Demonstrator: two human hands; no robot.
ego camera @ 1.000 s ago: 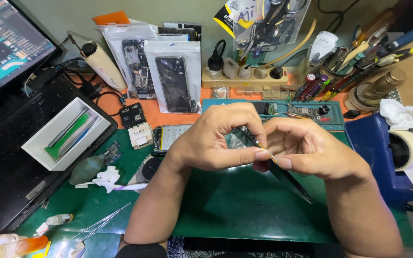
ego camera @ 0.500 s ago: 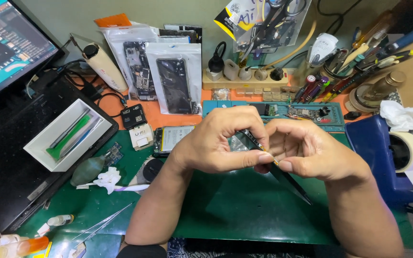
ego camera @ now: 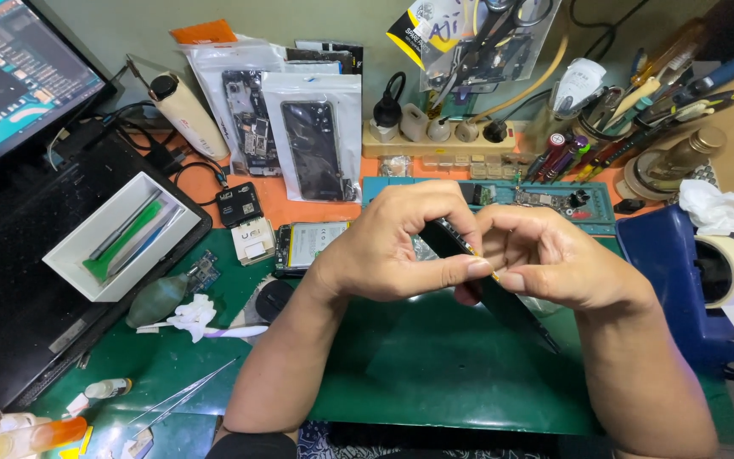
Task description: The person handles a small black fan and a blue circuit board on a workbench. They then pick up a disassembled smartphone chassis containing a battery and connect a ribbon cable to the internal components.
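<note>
Your green worktop (ego camera: 435,382) carries a black laptop (ego camera: 36,280) at your left and a white tray (ego camera: 116,238) beside it. Above the mat, your left hand (ego camera: 401,242) and right hand (ego camera: 554,259) meet, fingers (ego camera: 460,268) pinched narrow around a dark phone (ego camera: 503,302), tilted.
</note>
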